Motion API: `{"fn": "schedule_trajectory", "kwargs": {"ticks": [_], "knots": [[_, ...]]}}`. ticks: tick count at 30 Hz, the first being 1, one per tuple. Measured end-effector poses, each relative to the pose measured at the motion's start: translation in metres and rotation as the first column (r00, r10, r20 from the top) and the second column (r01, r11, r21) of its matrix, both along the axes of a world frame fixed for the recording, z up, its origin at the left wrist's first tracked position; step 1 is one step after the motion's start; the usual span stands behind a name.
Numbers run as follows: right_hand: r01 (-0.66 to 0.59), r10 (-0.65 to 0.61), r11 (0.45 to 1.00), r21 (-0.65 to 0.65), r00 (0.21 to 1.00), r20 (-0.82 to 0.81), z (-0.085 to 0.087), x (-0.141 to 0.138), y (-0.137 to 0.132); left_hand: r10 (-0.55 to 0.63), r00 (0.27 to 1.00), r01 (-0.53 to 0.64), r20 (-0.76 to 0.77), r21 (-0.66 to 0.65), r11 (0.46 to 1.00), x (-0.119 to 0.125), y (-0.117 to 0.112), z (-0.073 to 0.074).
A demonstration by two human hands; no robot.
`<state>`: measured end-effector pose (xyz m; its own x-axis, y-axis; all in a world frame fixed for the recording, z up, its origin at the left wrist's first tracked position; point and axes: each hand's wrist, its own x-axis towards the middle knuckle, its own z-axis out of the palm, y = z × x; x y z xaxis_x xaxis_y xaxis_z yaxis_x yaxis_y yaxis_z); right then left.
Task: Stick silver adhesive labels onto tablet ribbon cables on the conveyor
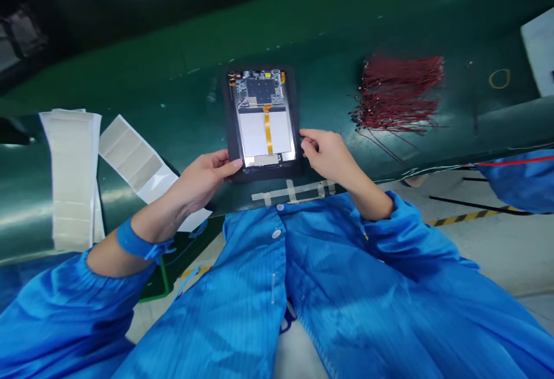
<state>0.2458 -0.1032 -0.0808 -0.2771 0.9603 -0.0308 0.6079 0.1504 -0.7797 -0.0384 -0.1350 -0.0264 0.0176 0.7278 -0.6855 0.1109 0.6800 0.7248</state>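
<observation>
An opened tablet (pixel 267 131) lies in the middle of the bench, on a dark pad (pixel 234 137). Its circuit board (pixel 261 90) fills the far end, and an orange flat cable (pixel 268 131) runs down over a pale panel towards me. My left hand (pixel 208 174) grips the near left corner, thumb on top and fingers along the side. At the right edge of the pad is my right hand (pixel 326 151), index finger and thumb drawn close together, the other fingers curled. Whether anything small sits between those fingertips I cannot make out.
Strips of pale stickers (pixel 71 177) lie at the left, with another sheet (pixel 134 157) beside my left forearm. A bundle of dark red wires (pixel 398 93) sits to the right, and a rubber band (pixel 500 78) further right. White tape (pixel 289 191) marks the near bench edge.
</observation>
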Motion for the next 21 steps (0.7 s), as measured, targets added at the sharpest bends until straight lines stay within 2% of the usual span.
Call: {"fn": "schedule_trajectory", "kwargs": {"ticks": [3, 6, 9, 12, 15, 18, 21], "knots": [[0.015, -0.023, 0.998, -0.053, 0.988, -0.15, -0.007, 0.001, 0.014, 0.05, 0.993, -0.052, 0.102, 0.012, 0.999, 0.006, 0.013, 0.011], [0.066, -0.113, 0.987, -0.149, 0.936, -0.333, -0.007, 0.007, 0.024, 0.09, 0.986, -0.092, 0.141, 0.006, 0.996, 0.014, 0.026, 0.016], [0.175, -0.213, 0.977, -0.125, 0.868, -0.448, 0.001, 0.02, 0.027, 0.111, 0.985, -0.12, 0.13, 0.063, 0.991, 0.02, 0.052, 0.016], [0.31, -0.29, 0.951, -0.025, 0.856, -0.429, 0.01, 0.042, 0.022, 0.082, 0.996, -0.088, 0.048, 0.161, 0.983, 0.02, 0.1, 0.016], [0.384, -0.351, 0.923, 0.033, 0.872, -0.341, 0.013, 0.063, 0.012, 0.052, 0.998, -0.039, -0.046, 0.245, 0.969, 0.019, 0.163, 0.014], [0.406, -0.38, 0.912, 0.058, 0.889, -0.255, 0.011, 0.075, 0.001, 0.022, 0.99, 0.019, -0.142, 0.282, 0.959, 0.024, 0.226, 0.006], [0.361, -0.339, 0.928, 0.096, 0.922, -0.186, 0.008, 0.07, -0.004, -0.06, 0.957, 0.152, -0.284, 0.313, 0.937, 0.038, 0.28, -0.012]]}}
